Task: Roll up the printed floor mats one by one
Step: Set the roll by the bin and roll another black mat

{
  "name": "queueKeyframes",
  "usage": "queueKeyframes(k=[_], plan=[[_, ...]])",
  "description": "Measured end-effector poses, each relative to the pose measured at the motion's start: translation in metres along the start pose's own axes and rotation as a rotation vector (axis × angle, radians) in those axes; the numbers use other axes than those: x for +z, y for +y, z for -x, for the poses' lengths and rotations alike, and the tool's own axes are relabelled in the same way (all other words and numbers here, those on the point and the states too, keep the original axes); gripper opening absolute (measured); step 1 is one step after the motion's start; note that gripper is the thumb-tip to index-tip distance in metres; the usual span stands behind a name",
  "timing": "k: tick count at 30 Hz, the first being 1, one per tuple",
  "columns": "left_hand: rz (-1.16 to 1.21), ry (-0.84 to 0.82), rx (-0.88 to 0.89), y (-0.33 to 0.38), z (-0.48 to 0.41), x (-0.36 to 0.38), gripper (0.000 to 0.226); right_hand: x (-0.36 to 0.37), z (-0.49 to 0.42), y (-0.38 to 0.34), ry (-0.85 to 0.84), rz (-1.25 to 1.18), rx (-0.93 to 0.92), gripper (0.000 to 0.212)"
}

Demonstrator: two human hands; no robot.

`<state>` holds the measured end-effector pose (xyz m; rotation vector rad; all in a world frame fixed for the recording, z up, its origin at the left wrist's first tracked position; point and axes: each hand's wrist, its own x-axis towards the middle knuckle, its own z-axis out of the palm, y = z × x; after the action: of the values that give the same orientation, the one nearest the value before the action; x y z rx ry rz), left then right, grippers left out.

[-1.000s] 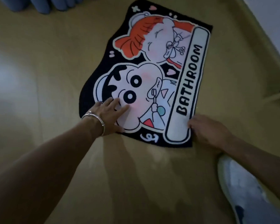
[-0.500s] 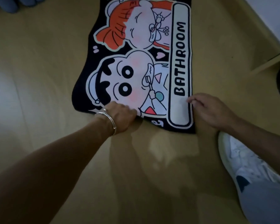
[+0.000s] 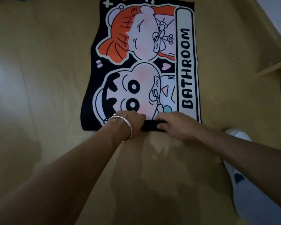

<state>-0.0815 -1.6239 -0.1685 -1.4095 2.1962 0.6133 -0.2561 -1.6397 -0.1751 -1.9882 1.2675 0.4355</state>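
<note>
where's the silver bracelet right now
In the head view the thin silver bracelet sits on the left wrist at the near edge of the black printed mat.

Near edge of mat (image 3: 141, 73) now turned over, black underside strip (image 3: 151, 127) showing. Right hand (image 3: 174, 125) shifted from mat's right corner inward, beside left hand (image 3: 131, 121). Both hands now curled on turned edge.

Arms outstretched, left hand (image 3: 130, 122), right hand (image 3: 174, 126) close together, gripping mat (image 3: 141, 65)

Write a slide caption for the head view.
Left hand and right hand curl the near edge of the bathroom mat.
</note>
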Motion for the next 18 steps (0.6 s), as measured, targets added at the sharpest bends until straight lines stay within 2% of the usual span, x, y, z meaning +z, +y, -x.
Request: queueKeyframes(k=[5, 8, 12, 15, 18], plan=[[0.153, -0.016, -0.014, 0.001, -0.002, -0.001, 0.029, 0.009, 0.002, -0.010, 0.111, 0.172, -0.097, 0.031], [0.164, 0.031, 0.018, 0.002, -0.006, 0.001, 0.032, 0.016, 0.004, -0.010, 0.143, 0.126, -0.073, 0.031], [-0.036, 0.378, 0.103, 0.000, -0.006, 0.014, 0.036, 0.013, -0.001, -0.008, 0.242, 0.037, -0.052, 0.022], [-0.125, 0.423, 0.138, -0.004, 0.000, 0.030, 0.053, 0.014, -0.004, -0.005, 0.251, 0.100, -0.070, 0.017], [-0.231, 0.408, 0.144, -0.004, 0.005, 0.038, 0.048, 0.018, -0.006, -0.006, 0.242, 0.276, -0.128, 0.023]])
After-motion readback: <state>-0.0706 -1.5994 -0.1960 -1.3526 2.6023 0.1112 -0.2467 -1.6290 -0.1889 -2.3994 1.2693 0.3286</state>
